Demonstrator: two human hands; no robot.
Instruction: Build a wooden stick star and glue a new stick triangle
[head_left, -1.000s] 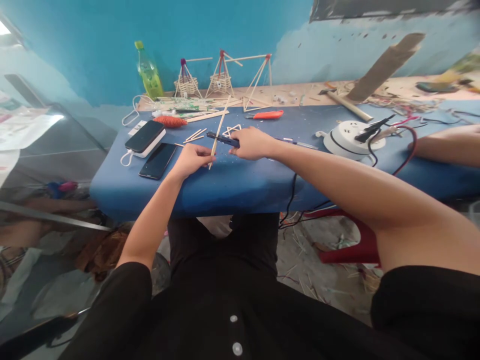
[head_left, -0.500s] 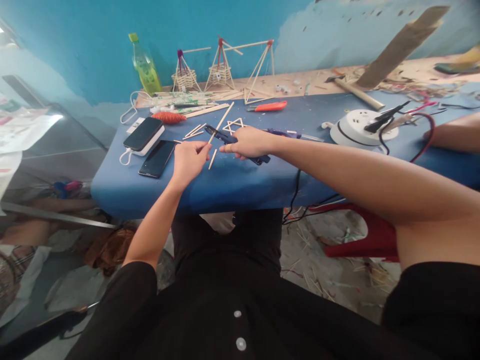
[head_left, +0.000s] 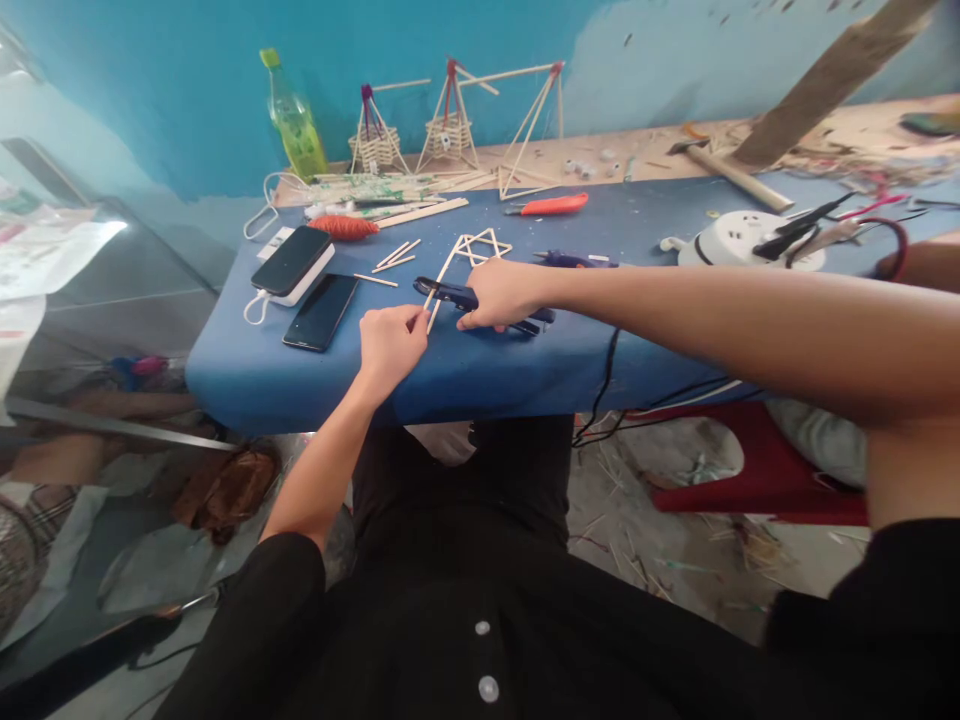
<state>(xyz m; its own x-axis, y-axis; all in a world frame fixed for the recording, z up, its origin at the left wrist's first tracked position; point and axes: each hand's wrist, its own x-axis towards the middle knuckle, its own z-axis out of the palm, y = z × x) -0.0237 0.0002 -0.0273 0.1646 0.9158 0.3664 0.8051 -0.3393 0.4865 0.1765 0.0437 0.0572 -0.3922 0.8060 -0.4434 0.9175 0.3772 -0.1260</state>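
At frame centre, the left hand (head_left: 394,345) pinches a wooden stick (head_left: 450,260), now drawn lower, so the dark-blue pliers (head_left: 454,293) gripped by the right hand (head_left: 504,293) cross it just past that pinch. Beyond lies a stick star (head_left: 476,237).

The left forearm (head_left: 330,450) angles forward, left hand (head_left: 394,350) pinching thumb to fingers (head_left: 421,320), while the right arm (head_left: 712,325) extends leftward, right hand (head_left: 506,292) back-up and curled closed.
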